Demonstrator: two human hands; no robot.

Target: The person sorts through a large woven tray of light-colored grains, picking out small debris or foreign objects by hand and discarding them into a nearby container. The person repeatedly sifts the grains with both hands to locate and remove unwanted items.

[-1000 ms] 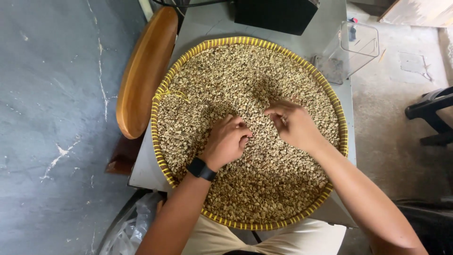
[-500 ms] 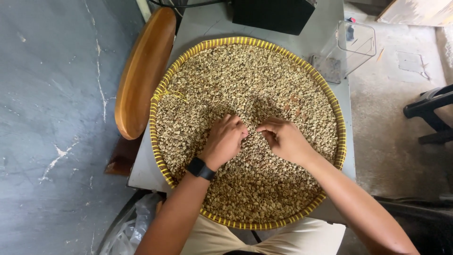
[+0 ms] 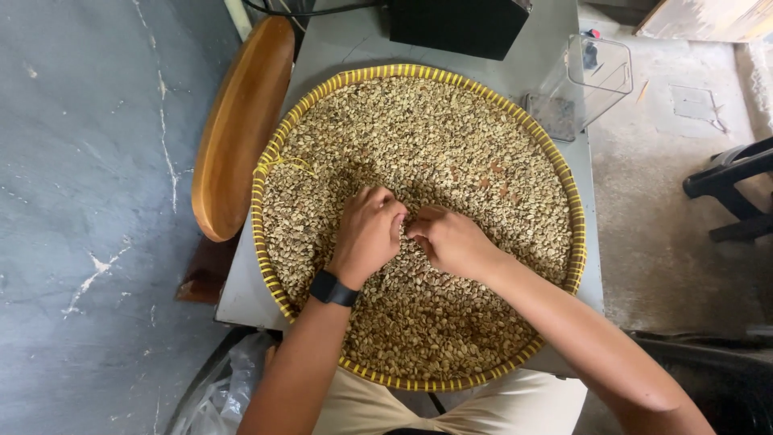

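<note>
Resting side by side at the middle of the tray, the left hand (image 3: 369, 238) and the right hand (image 3: 452, 240) curl loosely down into the beans (image 3: 419, 153), fingertips nearly meeting; whether either pinches anything I cannot tell, since the fingers are buried. A black watch (image 3: 333, 288) circles the left wrist. Small pale greenish-tan beans, a few browner, fill the round woven tray (image 3: 266, 173) with its yellow rim, which sits on a grey table (image 3: 354, 40). A clear plastic box (image 3: 592, 76) stands beyond, and a black box (image 3: 459, 24) is cut off above.
</note>
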